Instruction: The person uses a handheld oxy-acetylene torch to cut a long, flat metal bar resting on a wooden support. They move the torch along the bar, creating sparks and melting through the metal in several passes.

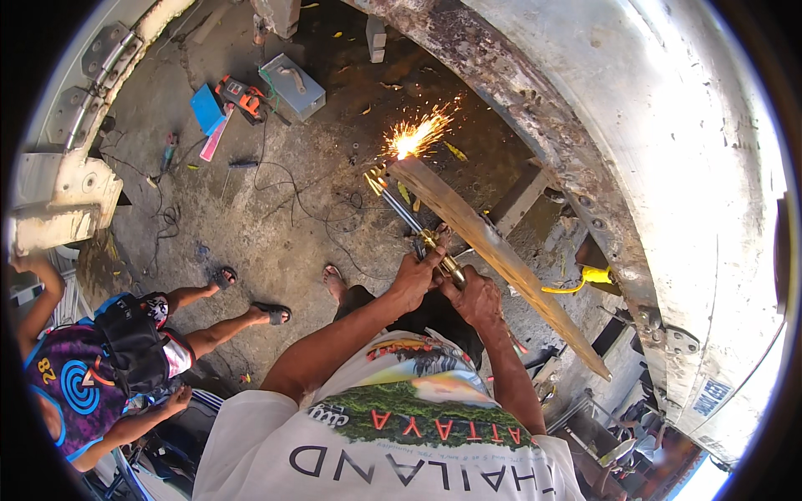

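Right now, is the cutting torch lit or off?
The cutting torch appears lit: a bright glow and orange sparks burst near its brass head.

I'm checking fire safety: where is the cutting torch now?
In the head view, the cutting torch is near the centre, held by the left hand and right hand, its tip just left of the upper end of the brown beam.

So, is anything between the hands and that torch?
Nothing visible: the left hand and right hand grip the torch directly. The brown beam lies to its right, not between.
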Motion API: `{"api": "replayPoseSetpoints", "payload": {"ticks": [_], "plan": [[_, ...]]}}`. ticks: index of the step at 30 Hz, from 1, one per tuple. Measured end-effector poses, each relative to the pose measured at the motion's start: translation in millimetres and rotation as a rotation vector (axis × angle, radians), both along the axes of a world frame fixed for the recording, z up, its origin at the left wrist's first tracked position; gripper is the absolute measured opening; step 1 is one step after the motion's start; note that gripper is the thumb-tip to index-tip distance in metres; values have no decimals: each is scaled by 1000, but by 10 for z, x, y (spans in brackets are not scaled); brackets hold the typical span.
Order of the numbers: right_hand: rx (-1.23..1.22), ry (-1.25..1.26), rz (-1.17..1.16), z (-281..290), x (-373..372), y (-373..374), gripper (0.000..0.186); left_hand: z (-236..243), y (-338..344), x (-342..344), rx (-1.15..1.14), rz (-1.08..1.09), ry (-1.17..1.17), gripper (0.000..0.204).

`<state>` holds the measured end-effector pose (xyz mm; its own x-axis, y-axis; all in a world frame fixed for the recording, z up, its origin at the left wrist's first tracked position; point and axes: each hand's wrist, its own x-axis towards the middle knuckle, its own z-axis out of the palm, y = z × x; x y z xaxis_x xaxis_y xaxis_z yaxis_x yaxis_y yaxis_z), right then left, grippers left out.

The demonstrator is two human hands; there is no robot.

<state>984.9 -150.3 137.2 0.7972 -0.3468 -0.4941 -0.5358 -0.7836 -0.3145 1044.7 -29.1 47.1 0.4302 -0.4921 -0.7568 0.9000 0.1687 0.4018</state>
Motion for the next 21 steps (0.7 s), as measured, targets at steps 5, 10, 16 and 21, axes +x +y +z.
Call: {"api": "replayPoseSetpoints", "payload": {"ticks": [5,10,16,21], "plan": [[-16,22,10,4,84,-27,52,-37,-20,83,-6,-11,-10,28],[-21,0,2,2,82,-42,54,28,-39,109,-13,-15,-2,28],[3,16,-5,-6,98,-60,54,-44,-49,100,-19,-11,-27,29],[-2,14,-6,-40,87,-68,54,28,-56,125,4,-3,-31,29]]}}
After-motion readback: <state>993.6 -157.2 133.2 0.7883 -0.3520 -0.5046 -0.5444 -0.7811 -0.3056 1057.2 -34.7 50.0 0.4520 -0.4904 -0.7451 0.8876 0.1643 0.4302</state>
